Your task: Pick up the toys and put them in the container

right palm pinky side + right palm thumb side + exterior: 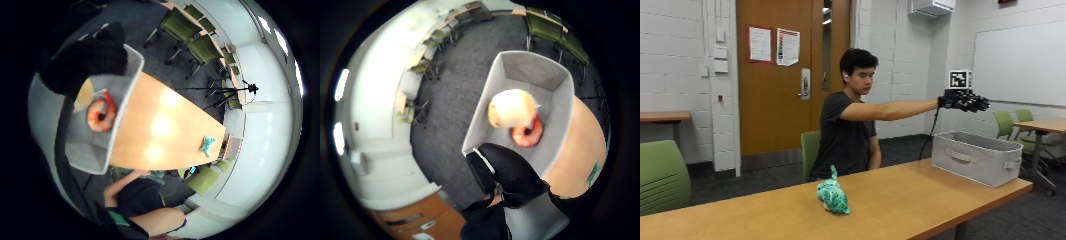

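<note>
- My hand (964,101) hung in the air above the bin (973,157), arm stretched out level, fingers spread and holding nothing.
- The grey bin stood at the table (906,200) end, its long side running along the table's short edge, one handle facing outward.
- Inside it, seen from my palm, lay an orange ring (527,134) flat on the floor and a pale yellow round toy (512,108) touching it, partly over it.
- A green spotted toy (832,194) sat near the table's middle, well apart from the bin, its long axis roughly across the table, a thin tail or neck sticking upright at the far end.
</note>
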A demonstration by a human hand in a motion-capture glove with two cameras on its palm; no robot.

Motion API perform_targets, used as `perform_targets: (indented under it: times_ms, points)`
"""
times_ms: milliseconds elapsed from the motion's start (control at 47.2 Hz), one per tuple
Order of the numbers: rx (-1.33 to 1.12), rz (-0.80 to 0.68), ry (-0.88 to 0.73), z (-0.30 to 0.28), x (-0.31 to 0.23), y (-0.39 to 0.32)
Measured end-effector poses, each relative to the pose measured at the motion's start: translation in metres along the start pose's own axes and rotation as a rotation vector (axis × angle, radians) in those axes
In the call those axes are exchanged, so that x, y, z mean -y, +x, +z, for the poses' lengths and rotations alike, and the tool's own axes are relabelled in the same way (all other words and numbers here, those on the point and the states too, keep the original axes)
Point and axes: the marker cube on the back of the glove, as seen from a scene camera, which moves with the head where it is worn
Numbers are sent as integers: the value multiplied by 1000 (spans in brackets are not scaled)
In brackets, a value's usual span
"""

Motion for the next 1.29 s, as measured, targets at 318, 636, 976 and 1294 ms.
perform_targets:
  times_ms: [318, 636, 976, 1294]
  points:
    - [-95, 237, 63, -17, -87, 222]
    - [-86, 477, 48, -6, -190, 403]
    - [-15, 593, -59, 66, -265, 529]
    - [-5, 723, -141, 194, -300, 572]
